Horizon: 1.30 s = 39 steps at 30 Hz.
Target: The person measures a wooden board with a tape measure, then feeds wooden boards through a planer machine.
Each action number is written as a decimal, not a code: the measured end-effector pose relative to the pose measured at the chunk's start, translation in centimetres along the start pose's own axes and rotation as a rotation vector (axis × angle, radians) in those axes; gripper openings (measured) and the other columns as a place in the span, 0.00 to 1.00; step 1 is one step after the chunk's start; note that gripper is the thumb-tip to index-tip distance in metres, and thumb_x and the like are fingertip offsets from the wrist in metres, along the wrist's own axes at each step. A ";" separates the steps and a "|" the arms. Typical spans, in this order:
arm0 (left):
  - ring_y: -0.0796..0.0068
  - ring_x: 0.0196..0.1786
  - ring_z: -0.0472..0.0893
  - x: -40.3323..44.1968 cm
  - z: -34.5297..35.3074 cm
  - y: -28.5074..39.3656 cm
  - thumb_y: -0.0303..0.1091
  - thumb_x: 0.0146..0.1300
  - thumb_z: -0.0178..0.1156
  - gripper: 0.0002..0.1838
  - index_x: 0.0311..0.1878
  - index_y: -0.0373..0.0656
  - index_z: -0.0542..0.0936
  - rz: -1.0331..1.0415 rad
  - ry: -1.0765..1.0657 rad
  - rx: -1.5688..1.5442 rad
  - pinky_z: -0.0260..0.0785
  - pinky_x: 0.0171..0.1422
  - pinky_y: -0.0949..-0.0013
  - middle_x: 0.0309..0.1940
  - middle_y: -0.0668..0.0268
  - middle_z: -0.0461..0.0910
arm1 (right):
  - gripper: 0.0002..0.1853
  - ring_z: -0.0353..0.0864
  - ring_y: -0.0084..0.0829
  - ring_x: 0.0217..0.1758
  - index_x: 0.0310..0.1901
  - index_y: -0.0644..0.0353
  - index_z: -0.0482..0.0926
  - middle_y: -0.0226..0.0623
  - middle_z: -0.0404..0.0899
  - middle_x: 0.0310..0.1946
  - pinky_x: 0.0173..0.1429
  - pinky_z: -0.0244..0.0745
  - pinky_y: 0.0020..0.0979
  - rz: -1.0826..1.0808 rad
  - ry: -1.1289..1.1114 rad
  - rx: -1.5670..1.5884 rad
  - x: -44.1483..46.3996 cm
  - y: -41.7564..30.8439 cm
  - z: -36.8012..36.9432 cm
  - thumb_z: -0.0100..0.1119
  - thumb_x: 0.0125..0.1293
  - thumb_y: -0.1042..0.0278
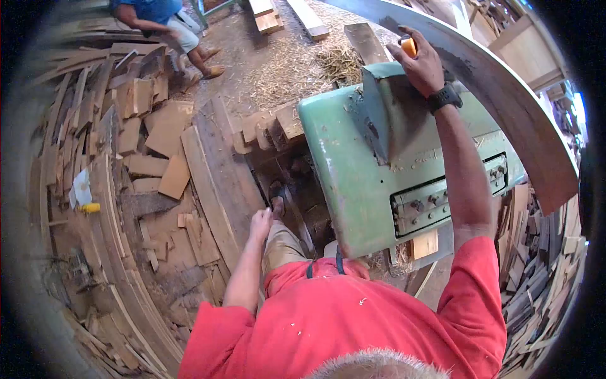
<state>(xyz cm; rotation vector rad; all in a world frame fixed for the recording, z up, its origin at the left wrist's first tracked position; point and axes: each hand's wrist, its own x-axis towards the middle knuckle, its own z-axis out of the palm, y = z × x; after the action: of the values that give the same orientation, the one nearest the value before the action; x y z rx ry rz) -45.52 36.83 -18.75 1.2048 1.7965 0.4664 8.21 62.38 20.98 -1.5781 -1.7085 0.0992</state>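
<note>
My right hand (421,62), with a dark watch (444,98) on its wrist, reaches over the top of a green machine housing (341,164). Its fingers are closed round a small orange and black object (408,45), perhaps a tape measure; most of it is hidden by the hand. Just beyond the fingers runs a long, wide, flat plank-like piece (505,101), slanting down to the right. My left hand (261,225) hangs low beside my left leg, its fingers curled into a fist. Nothing shows in it, and it is apart from the machine.
Scrap wood (136,158) lies heaped on the left, with long boards (211,180) along its edge. More offcuts (536,271) are stacked at right. Shavings (278,72) cover the floor ahead. Another person (161,22) in blue stands at the top left. Bolted fittings (448,196) line the machine's near side.
</note>
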 end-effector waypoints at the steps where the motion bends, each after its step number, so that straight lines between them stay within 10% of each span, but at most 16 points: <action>1: 0.74 0.32 0.80 0.7 -1.0 5.9 0.51 0.71 0.53 0.24 0.36 0.34 0.81 -0.005 -0.028 -0.068 0.70 0.33 0.67 0.27 0.61 0.81 | 0.31 0.79 0.51 0.55 0.61 0.61 0.72 0.55 0.78 0.53 0.60 0.73 0.39 0.013 -0.004 -0.011 -0.1 0.2 0.5 0.64 0.61 0.52; 8: 0.70 0.46 0.82 14.0 -1.6 26.3 0.53 0.73 0.49 0.25 0.51 0.38 0.78 0.040 -0.244 -0.418 0.73 0.45 0.71 0.48 0.61 0.82 | 0.36 0.73 0.51 0.64 0.64 0.73 0.66 0.60 0.71 0.60 0.68 0.67 0.39 0.231 0.229 -0.374 0.4 0.8 1.7 0.62 0.61 0.55; 25: 0.71 0.33 0.80 32.4 6.8 46.2 0.58 0.69 0.53 0.27 0.37 0.39 0.79 0.416 -0.408 -0.283 0.72 0.41 0.65 0.27 0.62 0.82 | 0.38 0.70 0.50 0.67 0.71 0.65 0.59 0.57 0.67 0.65 0.69 0.64 0.39 0.517 0.167 -0.554 2.2 0.0 2.5 0.59 0.59 0.67; 39: 0.60 0.40 0.83 36.5 12.0 53.7 0.57 0.64 0.59 0.27 0.42 0.37 0.81 0.410 -0.322 -0.094 0.74 0.49 0.59 0.33 0.54 0.84 | 0.30 0.77 0.47 0.59 0.63 0.60 0.70 0.51 0.76 0.57 0.64 0.71 0.39 0.500 0.210 -0.420 2.2 -0.6 2.0 0.61 0.57 0.67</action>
<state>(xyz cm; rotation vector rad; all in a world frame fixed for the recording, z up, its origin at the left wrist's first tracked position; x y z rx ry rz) -11.21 91.29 -3.99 1.4933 1.2452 0.5456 6.74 65.03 21.03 -2.2171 -1.1911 -0.1830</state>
